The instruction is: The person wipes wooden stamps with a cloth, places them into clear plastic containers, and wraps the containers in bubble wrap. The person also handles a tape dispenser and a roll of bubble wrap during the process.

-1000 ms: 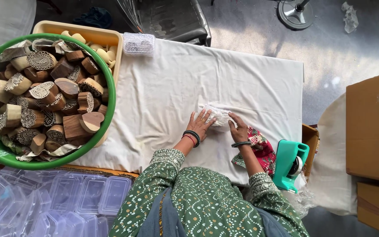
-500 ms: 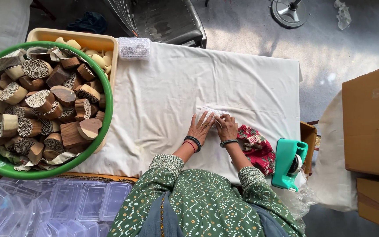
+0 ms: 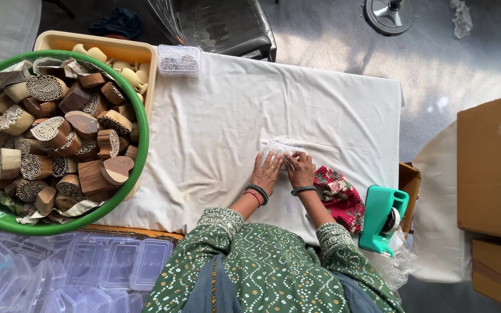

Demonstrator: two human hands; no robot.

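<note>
Both my hands rest side by side on the white cloth-covered table (image 3: 215, 127). My left hand (image 3: 267, 171) lies flat with fingers spread on a small piece of clear bubble wrap (image 3: 276, 146). My right hand (image 3: 300, 168) has its fingers curled on the same wrap, pressing it down. Whatever sits inside the wrap is hidden. Dark bangles ring both wrists, and green patterned sleeves cover my arms.
A green basin (image 3: 7, 217) heaped with carved wooden stamp blocks (image 3: 59, 139) stands at left, a beige tray (image 3: 94, 42) of pale pieces behind it. A bubble-wrapped packet (image 3: 179, 59), red patterned pouch (image 3: 340, 197), teal tape dispenser (image 3: 381, 217), clear plastic boxes (image 3: 88, 269) and cardboard cartons (image 3: 494, 168) surround the table.
My right hand has slid left to meet my left hand on the bubble wrap, and its fingers have curled. The wrap looks flatter and more folded.
</note>
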